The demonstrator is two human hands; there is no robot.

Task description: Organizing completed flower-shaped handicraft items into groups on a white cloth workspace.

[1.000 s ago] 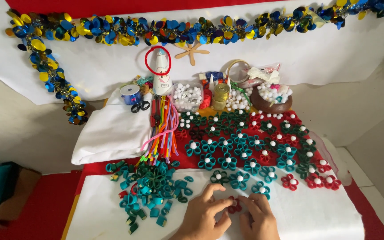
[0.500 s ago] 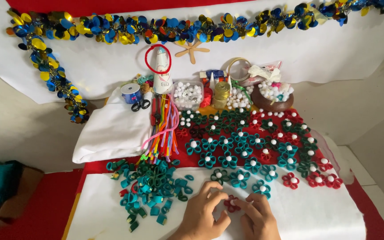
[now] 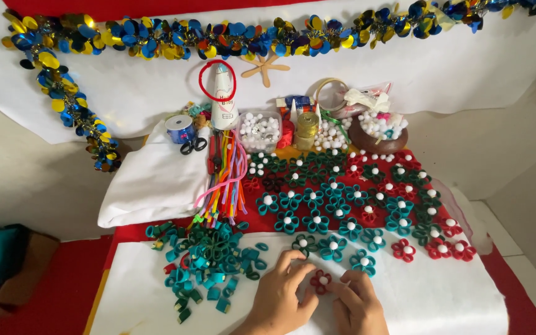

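- The left hand (image 3: pixel 278 296) and the right hand (image 3: pixel 358 307) rest on the white sheet (image 3: pixel 442 298) at the near edge, fingertips drawn in from either side onto a small red flower (image 3: pixel 322 281) with a white bead at its centre.
- Both hands pinch at the flower's petals; it lies flat on the sheet between them, just near of three teal flowers (image 3: pixel 333 247).
- To the left, touching nothing, sits a loose heap of teal loops (image 3: pixel 209 263), single petals not yet joined.
- Farther off, finished flowers in teal, dark green and red (image 3: pixel 367 192) lie in rows on the red cloth (image 3: pixel 128 232), with a bundle of coloured pipe cleaners (image 3: pixel 224 180) to their left.
- At the far edge stand a tub of white beads (image 3: pixel 259 131), a brown bowl (image 3: pixel 379 133) and small scissors (image 3: pixel 192 146).
- Risk, as I judge it: uneven pressure from the fingertips could splay the petals or knock the bead off centre.
- A wrist sliding left could scatter the loose loops; one reaching far could brush the nearest teal flowers out of line.
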